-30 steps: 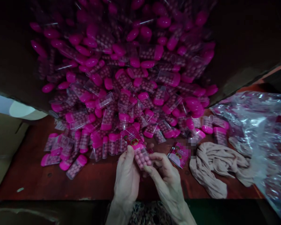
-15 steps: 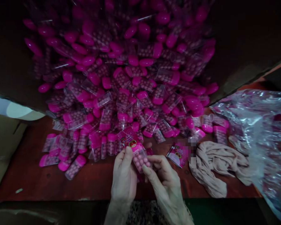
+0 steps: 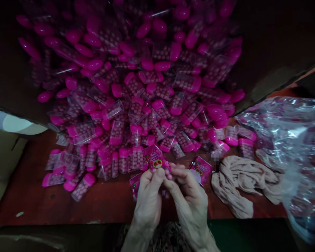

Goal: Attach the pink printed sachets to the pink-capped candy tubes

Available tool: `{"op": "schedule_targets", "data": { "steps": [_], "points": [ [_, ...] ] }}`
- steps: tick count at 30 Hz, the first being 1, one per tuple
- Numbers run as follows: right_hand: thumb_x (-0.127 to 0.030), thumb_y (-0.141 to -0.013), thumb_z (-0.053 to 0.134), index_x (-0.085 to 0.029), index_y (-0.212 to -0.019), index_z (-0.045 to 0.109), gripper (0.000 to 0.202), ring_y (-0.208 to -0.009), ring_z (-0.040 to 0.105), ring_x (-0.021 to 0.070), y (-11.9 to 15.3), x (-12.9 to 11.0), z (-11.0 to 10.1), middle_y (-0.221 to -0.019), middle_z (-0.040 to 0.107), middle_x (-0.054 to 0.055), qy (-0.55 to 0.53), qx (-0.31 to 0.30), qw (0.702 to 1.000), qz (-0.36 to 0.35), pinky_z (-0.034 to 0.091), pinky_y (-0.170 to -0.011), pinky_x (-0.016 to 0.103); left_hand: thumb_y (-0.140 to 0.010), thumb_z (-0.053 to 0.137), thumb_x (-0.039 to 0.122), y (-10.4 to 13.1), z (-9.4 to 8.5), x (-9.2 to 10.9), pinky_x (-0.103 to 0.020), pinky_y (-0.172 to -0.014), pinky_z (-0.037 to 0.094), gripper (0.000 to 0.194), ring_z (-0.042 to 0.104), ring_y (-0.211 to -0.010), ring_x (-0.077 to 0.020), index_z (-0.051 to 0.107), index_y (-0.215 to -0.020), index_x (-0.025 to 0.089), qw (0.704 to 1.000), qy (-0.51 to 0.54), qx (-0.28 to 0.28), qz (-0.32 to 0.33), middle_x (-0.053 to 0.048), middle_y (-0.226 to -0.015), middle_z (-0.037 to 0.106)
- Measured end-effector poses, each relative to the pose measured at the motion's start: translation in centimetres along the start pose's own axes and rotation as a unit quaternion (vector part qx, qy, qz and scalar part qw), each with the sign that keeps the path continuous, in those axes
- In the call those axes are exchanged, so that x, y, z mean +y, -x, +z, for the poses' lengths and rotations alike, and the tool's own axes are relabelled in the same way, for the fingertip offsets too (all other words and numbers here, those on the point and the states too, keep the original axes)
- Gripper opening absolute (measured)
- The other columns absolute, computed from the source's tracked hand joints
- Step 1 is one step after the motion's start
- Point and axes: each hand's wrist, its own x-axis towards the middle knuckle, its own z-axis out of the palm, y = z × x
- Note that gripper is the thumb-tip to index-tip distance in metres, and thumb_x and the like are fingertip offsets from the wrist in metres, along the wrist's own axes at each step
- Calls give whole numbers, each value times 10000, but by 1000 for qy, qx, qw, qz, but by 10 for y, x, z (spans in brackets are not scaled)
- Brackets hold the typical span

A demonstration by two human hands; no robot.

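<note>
Both hands meet at a small clear candy container (image 3: 168, 173) of pink balls, with a printed pink label (image 3: 155, 156) over its upper part. My left hand (image 3: 149, 196) is closed on it from the left, thumb lying across the label's lower end. From the right, my right hand (image 3: 189, 196) pinches its lower end between thumb and fingers. Much of the container is hidden behind the thumbs and fingers. Just left of my left hand, partly covered by it, lies a stack of printed pink labels (image 3: 134, 183). More pink labels (image 3: 202, 169) lie right of my right hand.
A large heap of pink-capped candy containers (image 3: 136, 108) spills from a dark box (image 3: 273, 42) onto the red-brown tabletop (image 3: 55, 206). Right of the hands lie a crumpled beige cloth (image 3: 235, 182) and a clear plastic bag (image 3: 301, 147).
Both hands and the held container have shifted slightly right. My left thumb now covers more of the pink balls, and the labels left of my left hand have come into view.
</note>
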Motion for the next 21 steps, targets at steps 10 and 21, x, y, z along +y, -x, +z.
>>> {"op": "schedule_targets", "data": {
  "steps": [10, 21],
  "points": [
    [-143, -660, 761, -238, -840, 565, 282, -577, 667, 98, -4, 6, -1, -710, 694, -50, -76, 61, 995, -6, 549, -568, 162, -700, 705, 308, 8, 1, 0, -281, -708, 475, 166, 619, -712, -160, 666, -667, 150, 999, 15, -34, -7, -34, -666, 664],
    [-307, -712, 725, -223, -865, 609, 210, -483, 617, 114, -10, -1, -12, -606, 658, -39, 40, -31, 998, -44, 520, -499, 207, -662, 716, 356, 10, -5, 5, -386, -816, 478, 212, 645, -758, -221, 649, -633, 157, 999, -33, 2, 2, -49, -663, 674]
  ]
}}
